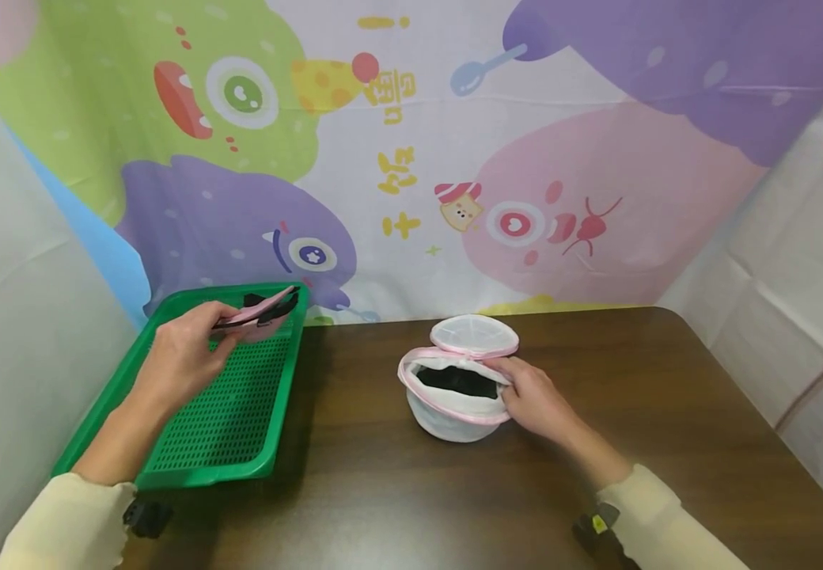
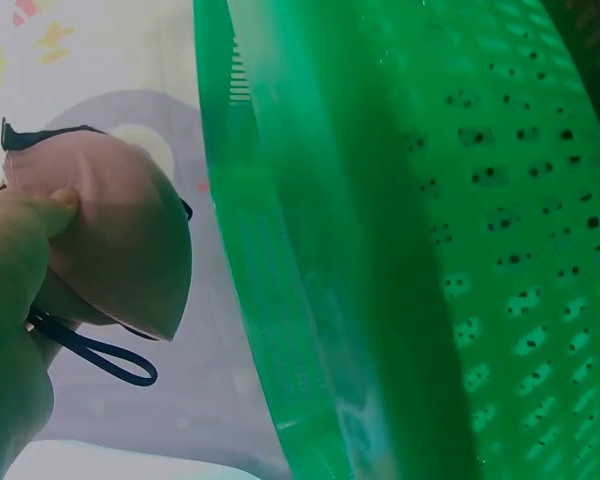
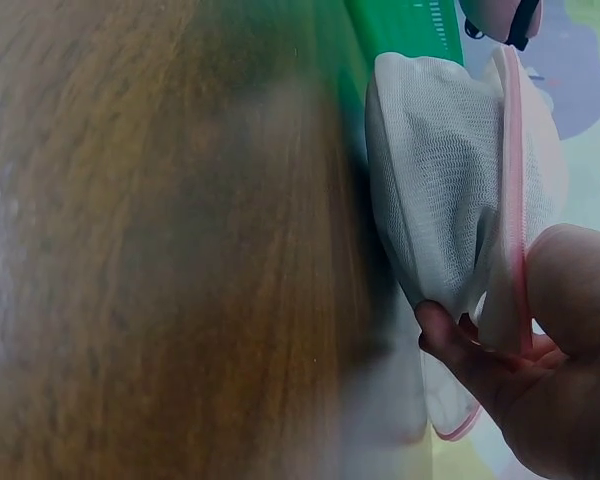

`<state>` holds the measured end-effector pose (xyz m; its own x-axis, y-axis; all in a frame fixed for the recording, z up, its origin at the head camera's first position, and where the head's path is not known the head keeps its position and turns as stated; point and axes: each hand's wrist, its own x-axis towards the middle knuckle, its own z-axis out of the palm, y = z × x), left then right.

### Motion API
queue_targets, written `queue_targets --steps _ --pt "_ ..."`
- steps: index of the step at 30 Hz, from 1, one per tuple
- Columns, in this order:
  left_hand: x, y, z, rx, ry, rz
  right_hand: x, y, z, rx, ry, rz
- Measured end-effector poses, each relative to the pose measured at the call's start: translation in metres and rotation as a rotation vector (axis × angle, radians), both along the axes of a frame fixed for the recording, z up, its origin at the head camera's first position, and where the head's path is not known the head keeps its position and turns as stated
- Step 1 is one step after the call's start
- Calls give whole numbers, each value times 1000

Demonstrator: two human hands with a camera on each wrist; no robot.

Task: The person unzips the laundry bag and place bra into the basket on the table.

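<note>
A folded pink cloth piece with black straps point(image 1: 263, 317), cup-shaped in the left wrist view point(image 2: 120, 220), is pinched between the thumb and fingers of my left hand point(image 1: 187, 356), above the far part of the green basket point(image 1: 285, 412). My right hand point(image 1: 540, 400) grips the right rim of a white mesh bag with pink trim point(image 1: 447, 423). The bag's round lid point(image 1: 474, 334) lies folded back behind it, and something black point(image 1: 457, 381) shows inside. In the right wrist view, the thumb and fingers point(image 3: 470, 365) hold the mesh bag point(image 3: 435, 165) at its edge.
The green basket stands at the left of the brown wooden table point(image 1: 354, 491), its perforated bottom visible. Behind the table hangs a cloth point(image 1: 397, 277) printed with cartoon monsters. Pale cloth walls point(image 1: 796, 261) flank both sides.
</note>
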<state>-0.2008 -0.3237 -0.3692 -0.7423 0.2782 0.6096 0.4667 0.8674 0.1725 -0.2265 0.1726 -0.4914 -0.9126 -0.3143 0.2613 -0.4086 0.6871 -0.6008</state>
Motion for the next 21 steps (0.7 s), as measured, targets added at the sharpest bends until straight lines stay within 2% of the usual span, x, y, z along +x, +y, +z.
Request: queue_targets --steps 7,13,21 --pt "-11 -13 2 -18 -51 -11 -1 -1 0 -3 -12 8" --pt "-20 -23 6 -30 -73 2 -2 -3 0 8 -10 8" --pt "-35 -35 7 -41 -161 39 -1 -2 1 20 -17 5"
